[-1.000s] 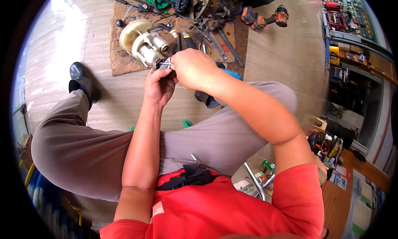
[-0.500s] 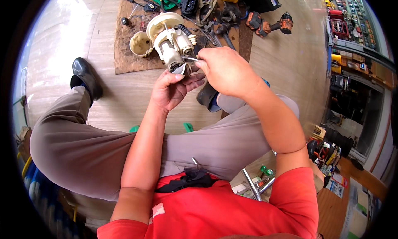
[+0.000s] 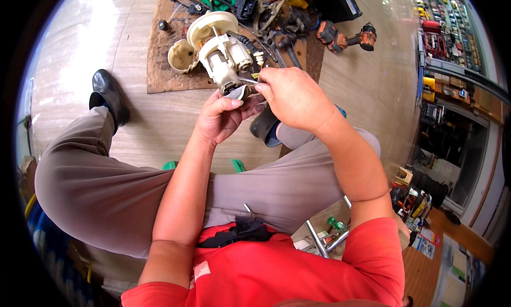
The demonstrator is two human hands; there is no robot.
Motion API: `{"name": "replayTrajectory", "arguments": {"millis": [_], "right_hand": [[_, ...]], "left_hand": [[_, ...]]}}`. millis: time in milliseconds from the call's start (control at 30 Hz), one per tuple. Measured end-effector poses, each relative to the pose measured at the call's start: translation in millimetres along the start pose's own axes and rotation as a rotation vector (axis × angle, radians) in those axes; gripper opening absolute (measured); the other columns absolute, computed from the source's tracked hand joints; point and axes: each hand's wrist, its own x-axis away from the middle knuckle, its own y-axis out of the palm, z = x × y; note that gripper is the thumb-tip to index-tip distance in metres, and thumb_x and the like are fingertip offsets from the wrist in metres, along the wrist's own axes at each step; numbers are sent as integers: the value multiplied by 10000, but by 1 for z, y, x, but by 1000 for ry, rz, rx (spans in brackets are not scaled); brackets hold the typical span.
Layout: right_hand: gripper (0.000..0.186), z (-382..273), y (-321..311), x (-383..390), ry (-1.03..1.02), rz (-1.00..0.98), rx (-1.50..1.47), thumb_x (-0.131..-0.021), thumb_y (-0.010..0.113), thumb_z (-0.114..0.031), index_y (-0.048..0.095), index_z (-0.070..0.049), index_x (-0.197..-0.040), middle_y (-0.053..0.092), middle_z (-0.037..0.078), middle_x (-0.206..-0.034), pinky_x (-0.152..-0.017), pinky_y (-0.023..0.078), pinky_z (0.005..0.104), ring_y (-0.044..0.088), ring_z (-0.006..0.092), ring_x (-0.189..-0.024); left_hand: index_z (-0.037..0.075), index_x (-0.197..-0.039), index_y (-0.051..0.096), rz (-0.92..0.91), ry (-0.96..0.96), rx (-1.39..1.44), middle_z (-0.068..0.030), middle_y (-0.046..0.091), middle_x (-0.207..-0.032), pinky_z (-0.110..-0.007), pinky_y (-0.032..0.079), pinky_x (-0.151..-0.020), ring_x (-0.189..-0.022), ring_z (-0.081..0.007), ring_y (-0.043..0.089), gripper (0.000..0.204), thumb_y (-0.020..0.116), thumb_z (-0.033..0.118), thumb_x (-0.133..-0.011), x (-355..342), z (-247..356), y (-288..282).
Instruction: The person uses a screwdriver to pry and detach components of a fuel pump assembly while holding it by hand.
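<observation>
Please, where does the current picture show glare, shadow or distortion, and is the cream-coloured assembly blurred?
Head view: bright glare on the floor, upper left; soft shadow beside the left shoe; white frame bending near the right rim; the cream-coloured assembly looks fairly sharp.

Orange-and-black power tool [image 3: 334, 38], black box [image 3: 332, 2] nearby, wooden desk [image 3: 424, 269] lower right

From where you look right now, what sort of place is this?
Probably a repair workshop: an orange power tool sits beside a brown board bearing loose parts, and the left hand and right hand are at a pale plastic device.
</observation>
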Motion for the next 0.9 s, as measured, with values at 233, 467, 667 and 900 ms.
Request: {"name": "replayTrajectory", "arguments": {"millis": [233, 467, 667, 900], "right_hand": [[216, 0, 2, -2, -15, -6, 14, -919, 584, -198, 629, -3, -839, 656, 248, -781, -722, 500, 532, 641, 441, -790], [196, 0, 5, -2, -20, -28, 33, -913, 590, -173, 653, 1, -847, 647, 218, -789, -716, 487, 508, 620, 430, -792], [220, 0, 8, -2, -26, -72, 88, -920, 582, -185, 646, -7, -807, 649, 206, -781, -717, 491, 507, 621, 422, -790], [226, -1, 15, -1, 0, -116, 163, -929, 570, -217, 642, -36, -815, 659, 191, -789, -707, 494, 504, 633, 403, -798]], "left_hand": [[0, -1355, 453, 0, 6, 21, -158, 607, -1268, -495, 453, -1022, -1173, -319, 602, 575, 601, 12, -799, 0, 0, -2], [15, -1354, 450, 17, 13, 31, -146, 615, -1252, -510, 450, -1023, -1156, -299, 613, 563, 601, 8, -812, 0, 0, -3], [15, -1333, 456, 34, 20, -13, -145, 635, -1201, -494, 465, -1018, -1114, -283, 630, 539, 603, -3, -815, -1, 0, -4], [12, -1298, 465, 98, 26, -109, -129, 647, -1141, -452, 508, -982, -1068, -264, 643, 533, 626, -22, -791, -3, -3, -6]]}}
